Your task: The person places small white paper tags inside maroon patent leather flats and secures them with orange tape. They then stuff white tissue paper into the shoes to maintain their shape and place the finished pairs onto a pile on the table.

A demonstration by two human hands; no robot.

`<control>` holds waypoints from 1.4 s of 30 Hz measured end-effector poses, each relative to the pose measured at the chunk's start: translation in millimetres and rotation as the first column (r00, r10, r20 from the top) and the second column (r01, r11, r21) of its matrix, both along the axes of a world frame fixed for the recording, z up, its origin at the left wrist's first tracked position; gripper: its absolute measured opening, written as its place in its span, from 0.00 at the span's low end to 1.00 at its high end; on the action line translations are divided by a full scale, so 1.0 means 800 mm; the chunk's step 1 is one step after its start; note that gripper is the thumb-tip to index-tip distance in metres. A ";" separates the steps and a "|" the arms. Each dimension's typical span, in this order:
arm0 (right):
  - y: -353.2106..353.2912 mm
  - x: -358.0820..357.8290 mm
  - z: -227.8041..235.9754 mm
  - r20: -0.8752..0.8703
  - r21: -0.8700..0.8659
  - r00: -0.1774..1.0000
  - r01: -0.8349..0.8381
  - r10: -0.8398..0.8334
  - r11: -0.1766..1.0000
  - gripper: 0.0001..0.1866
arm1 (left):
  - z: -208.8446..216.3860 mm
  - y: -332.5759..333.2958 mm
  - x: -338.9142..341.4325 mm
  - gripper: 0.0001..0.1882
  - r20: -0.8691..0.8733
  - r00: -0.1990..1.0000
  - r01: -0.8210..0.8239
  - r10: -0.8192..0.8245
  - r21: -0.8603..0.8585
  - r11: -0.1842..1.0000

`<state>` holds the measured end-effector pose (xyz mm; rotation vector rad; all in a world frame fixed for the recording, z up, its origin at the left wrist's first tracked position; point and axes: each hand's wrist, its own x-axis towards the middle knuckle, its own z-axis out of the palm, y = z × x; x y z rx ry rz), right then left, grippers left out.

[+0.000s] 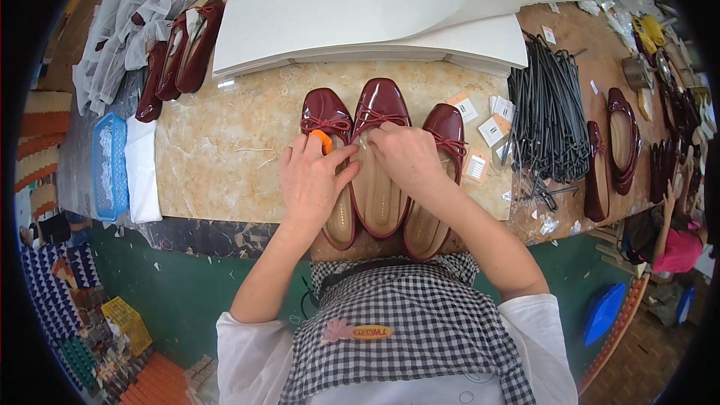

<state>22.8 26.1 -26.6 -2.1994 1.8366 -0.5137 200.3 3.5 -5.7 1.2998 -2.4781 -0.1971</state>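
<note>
Three glossy dark red flats with thin bows stand side by side at the table's near edge, toes away from me: a left shoe (325, 105), a middle shoe (382, 95) and a right shoe (444, 121). My left hand (309, 180) lies over the left shoe, thumb and forefinger reaching toward the middle one. A curved orange piece (322, 140) shows between its curled fingers; its kind is unclear. My right hand (409, 154) is closed in a pinch at the middle shoe's opening, just below the bow. Whatever its fingertips grip is hidden.
White sheets (360, 7) are stacked behind. Several paper tags (476, 165) and a heap of thin black rods (549, 109) lie to the right, with more red shoes (622, 142) beyond. Far left are shoes (196, 49), a blue basket (110, 169) and a white cloth (142, 169).
</note>
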 end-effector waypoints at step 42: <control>0.005 -0.054 0.053 0.631 0.507 0.766 -0.284 -0.126 0.814 0.15 | -0.024 -0.022 -0.006 0.11 -0.636 0.677 0.321 0.372 0.709 0.628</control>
